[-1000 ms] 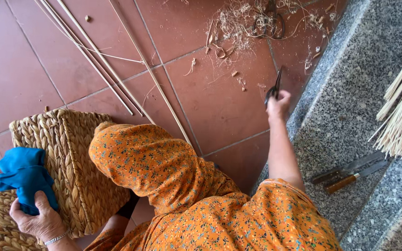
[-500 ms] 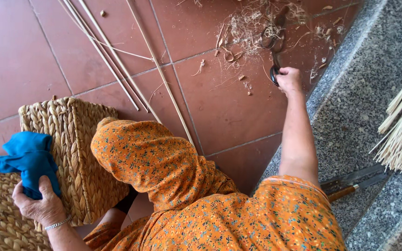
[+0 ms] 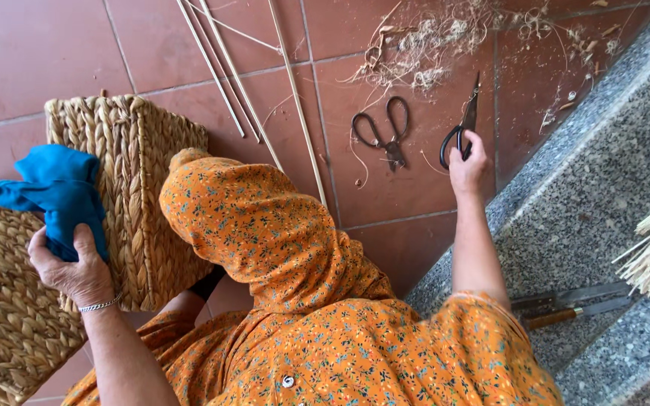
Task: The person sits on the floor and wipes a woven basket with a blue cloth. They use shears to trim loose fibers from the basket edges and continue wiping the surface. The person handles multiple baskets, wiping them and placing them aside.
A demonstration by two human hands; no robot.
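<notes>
Two hands divide the work: the left hand (image 3: 77,274) clutches a blue cloth (image 3: 58,192) against a woven basket (image 3: 133,192), while the right hand (image 3: 469,167) at two o'clock grips black scissors (image 3: 460,128), blades pointing away, above the tiled floor (image 3: 47,53).

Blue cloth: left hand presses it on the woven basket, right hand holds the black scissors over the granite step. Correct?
Not quite. The head view shows the right hand holding the black scissors over the red floor tiles, not the granite step. The left hand does press the blue cloth on the woven basket.
</notes>
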